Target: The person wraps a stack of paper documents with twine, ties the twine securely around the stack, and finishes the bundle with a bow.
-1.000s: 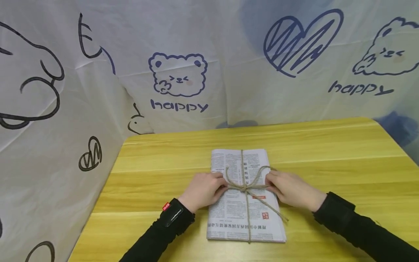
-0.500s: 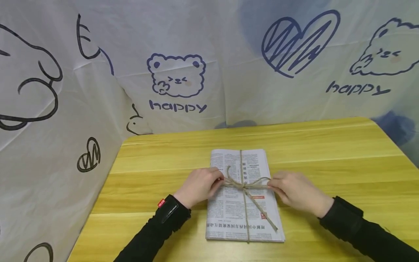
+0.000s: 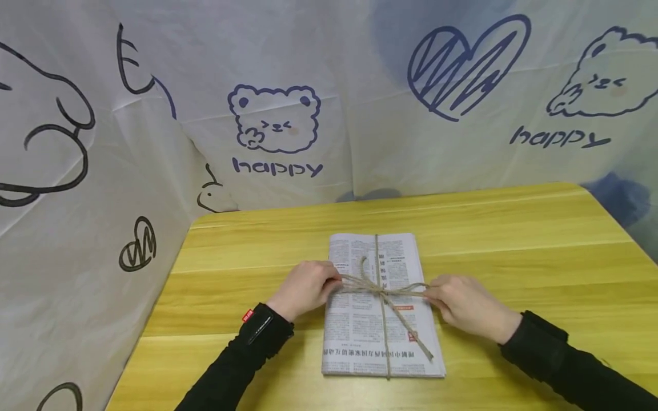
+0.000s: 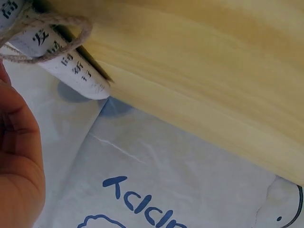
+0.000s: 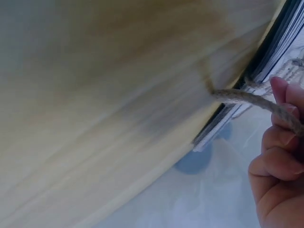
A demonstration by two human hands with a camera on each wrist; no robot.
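Observation:
A stack of folded newspapers (image 3: 354, 337) lies flat in the middle of the table, bound crosswise with brown twine (image 3: 381, 290). The twine forms a bow at the crossing, with one loop to each side; one loose end slants toward the near right and another curls up at the far left. At the stack's left edge, my left hand (image 3: 307, 290) pinches the left loop. My right hand (image 3: 465, 305) pinches the right loop just beyond the right edge. In the right wrist view, twine (image 5: 256, 100) runs over the curled fingers (image 5: 280, 164).
The yellow wood-grain table (image 3: 247, 251) extends around the stack. Behind it and along its left side hangs a pale cloth (image 3: 360, 103) printed with bears, hearts and the word "happy".
Both hands have drawn apart, the left to the left and the right to the right. The bow's loops are pulled flatter and the loose end at the near right has shortened.

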